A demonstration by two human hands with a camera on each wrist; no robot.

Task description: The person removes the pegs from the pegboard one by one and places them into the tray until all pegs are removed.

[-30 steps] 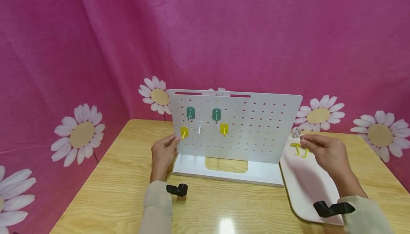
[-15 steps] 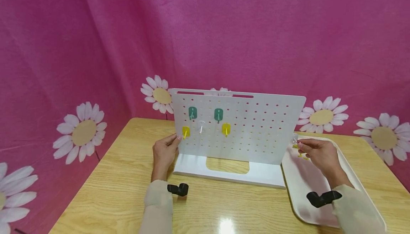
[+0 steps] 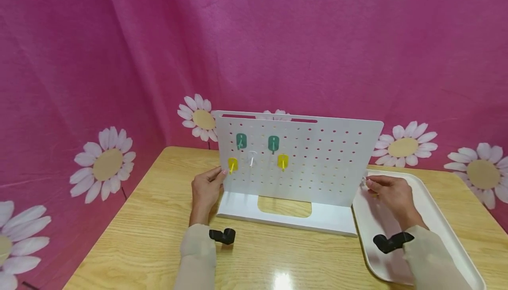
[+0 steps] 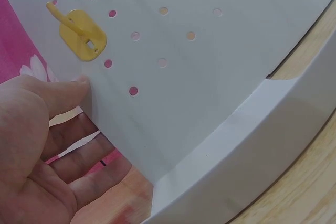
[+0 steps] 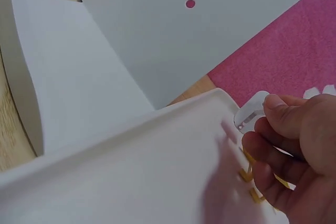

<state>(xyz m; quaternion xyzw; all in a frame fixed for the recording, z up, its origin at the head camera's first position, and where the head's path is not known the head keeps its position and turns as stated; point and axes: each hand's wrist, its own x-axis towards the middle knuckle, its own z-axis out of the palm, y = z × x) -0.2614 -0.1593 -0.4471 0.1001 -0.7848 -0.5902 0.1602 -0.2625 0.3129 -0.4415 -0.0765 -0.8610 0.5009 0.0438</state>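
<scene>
A white pegboard [image 3: 309,186] stands upright on its base. My left hand [image 3: 206,191] holds its left edge, thumb on the front and fingers behind, just below a yellow hook [image 4: 83,35]. Also on the board are two green hooks [image 3: 241,141], a clear whitish hook [image 3: 252,158] and another yellow hook [image 3: 282,161]. Beyond the board's right edge, my right hand [image 3: 393,195] pinches a clear whitish hook [image 5: 249,114] between thumb and fingers, above the far end of the tray. Yellow hooks [image 5: 245,176] lie in the tray, partly hidden by the fingers.
The pale tray [image 3: 430,210] lies on the wooden table [image 3: 317,254], close against the right side of the board's base. A pink cloth [image 3: 278,39] with daisies hangs behind and at the left. The board's base has a cut-out [image 3: 283,206] showing the table.
My right hand, with the clear hook, has moved left and slightly down toward the board's right edge. The left hand keeps its hold on the board. The head view has shifted slightly.
</scene>
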